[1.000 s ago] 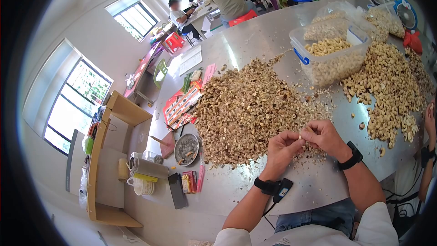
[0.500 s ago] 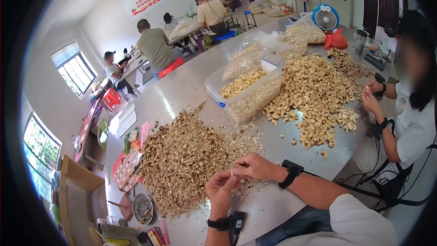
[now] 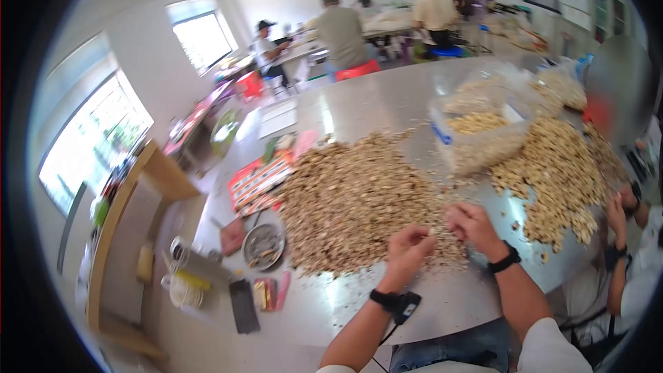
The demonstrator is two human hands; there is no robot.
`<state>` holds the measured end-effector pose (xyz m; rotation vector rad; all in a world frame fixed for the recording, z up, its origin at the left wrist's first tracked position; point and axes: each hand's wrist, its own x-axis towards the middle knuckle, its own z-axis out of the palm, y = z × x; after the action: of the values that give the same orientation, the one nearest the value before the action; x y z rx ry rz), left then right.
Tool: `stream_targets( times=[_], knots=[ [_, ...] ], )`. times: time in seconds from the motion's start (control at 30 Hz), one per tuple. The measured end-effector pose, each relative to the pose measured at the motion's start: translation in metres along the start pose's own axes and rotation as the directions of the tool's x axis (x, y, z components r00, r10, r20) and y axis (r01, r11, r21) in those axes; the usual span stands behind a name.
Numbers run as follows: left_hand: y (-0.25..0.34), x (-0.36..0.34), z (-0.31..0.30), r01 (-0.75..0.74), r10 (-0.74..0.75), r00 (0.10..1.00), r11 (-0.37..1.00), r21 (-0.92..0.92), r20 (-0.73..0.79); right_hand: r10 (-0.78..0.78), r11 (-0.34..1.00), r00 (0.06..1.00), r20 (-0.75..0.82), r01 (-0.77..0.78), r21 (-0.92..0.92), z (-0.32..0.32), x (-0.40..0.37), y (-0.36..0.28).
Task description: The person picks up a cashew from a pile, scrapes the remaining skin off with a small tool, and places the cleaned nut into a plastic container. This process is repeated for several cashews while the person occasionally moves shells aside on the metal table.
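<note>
My left hand (image 3: 409, 247) is closed in a pinch at the near right edge of a large heap of brownish, husk-covered cashew pieces (image 3: 352, 200). A small pale cashew nut seems to show at its fingertips. Just to the right, apart from it, my right hand (image 3: 471, 226) hovers over scattered crumbs with its fingers curled together; whatever they may hold is hidden by blur. Beyond the right hand stands a clear plastic tub (image 3: 476, 148) with pale cashews in it. A pile of peeled cashews (image 3: 552, 179) lies to the right of that tub.
At left on the metal table (image 3: 359, 103) are a round metal bowl (image 3: 264, 247), a dark phone-like slab (image 3: 244, 306), a cup (image 3: 185, 291) and a printed red sheet (image 3: 261, 183). A co-worker's hand (image 3: 617, 213) is at right. Clear bags (image 3: 494, 83) stand behind the tub.
The view has swung left, so the heap and tub now appear further right. My hands, touching at the fingertips before, have moved apart. More of the table's left end shows.
</note>
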<state>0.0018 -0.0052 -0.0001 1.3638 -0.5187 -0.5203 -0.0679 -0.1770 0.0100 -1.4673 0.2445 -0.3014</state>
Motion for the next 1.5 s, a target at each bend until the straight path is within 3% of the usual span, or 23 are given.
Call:
stream_targets(
  times=[0.23,0.4,0.5,0.63,0.87,1.03,1.5],
  knots=[
    [-0.003,0.004,-0.001,0.032,-0.033,0.999,0.997,-0.066,-0.014,-0.133,0.990,0.967,-0.218,0.140,0.017,-0.009,0.007,-0.062],
    [0.001,0.004,-0.001,0.031,-0.031,1.000,0.998,-0.052,-0.001,-0.408,0.883,0.883,-0.233,0.446,0.143,0.004,-0.004,-0.140],
    [-0.003,0.006,0.001,0.009,-0.010,1.000,0.997,-0.076,-0.008,-0.436,0.889,0.889,-0.142,0.450,0.090,0.024,-0.009,-0.126],
    [0.005,0.001,0.000,0.026,-0.027,0.999,0.998,-0.062,-0.029,-0.400,0.889,0.915,-0.045,0.376,-0.261,0.021,0.006,-0.066],
    [0.000,0.006,-0.002,0.016,-0.018,0.999,0.998,-0.064,-0.027,-0.355,0.880,0.920,-0.163,0.270,-0.391,-0.014,0.037,0.002],
    [0.006,0.001,0.001,0.044,-0.047,0.998,0.997,-0.067,-0.038,-0.491,0.707,0.859,-0.145,0.296,-0.642,-0.030,0.037,0.033],
    [0.005,0.000,0.002,0.062,-0.063,0.998,0.994,-0.095,-0.008,-0.461,0.689,0.870,-0.174,0.227,-0.689,-0.030,0.033,0.028]
  ],
)
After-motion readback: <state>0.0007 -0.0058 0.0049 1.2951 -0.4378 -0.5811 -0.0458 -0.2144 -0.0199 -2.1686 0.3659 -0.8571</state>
